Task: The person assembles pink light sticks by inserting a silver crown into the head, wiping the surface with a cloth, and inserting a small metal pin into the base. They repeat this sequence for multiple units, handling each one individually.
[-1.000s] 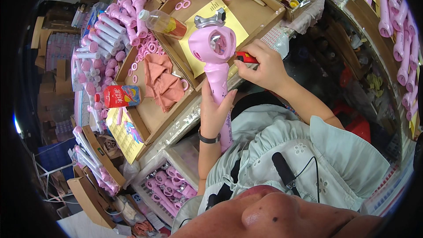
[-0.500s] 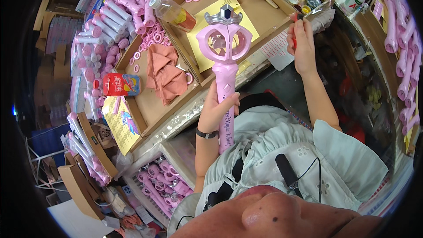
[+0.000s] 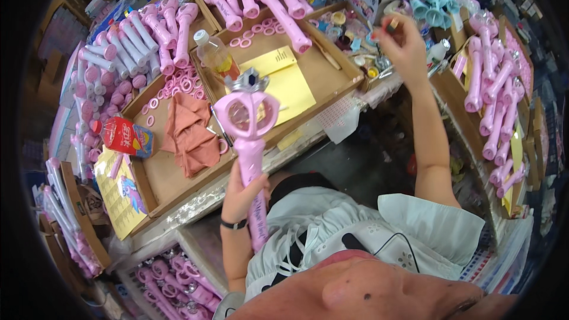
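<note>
My left hand (image 3: pixel 242 197) is wrapped round the handle of a pink toy wand (image 3: pixel 250 151). The wand stands nearly upright before my chest, its open round head topped by a silver crown with a dark gem. My right hand (image 3: pixel 406 50) is raised at the far right, above small paint pots (image 3: pixel 372 72) and bottles. Its fingers are curled together, with a little red and a small brownish bit showing at the tips. What they hold is too small to name. A yellow sheet (image 3: pixel 290 86) lies in the cardboard tray (image 3: pixel 341 92) behind the wand.
A salmon cloth (image 3: pixel 188 136), pink rings (image 3: pixel 184 83), a clear bottle (image 3: pixel 214 53) and a red-labelled bottle (image 3: pixel 121 136) lie or stand about the trays. Pink wands (image 3: pixel 278 15) are heaped at the back, more (image 3: pixel 495 89) at the right. A crate (image 3: pixel 178 281) holds wands at lower left.
The view has swung to the right, so the trays and wand appear further left. My right hand has reached farther out, over the paint pots. My left hand still grips the wand.
</note>
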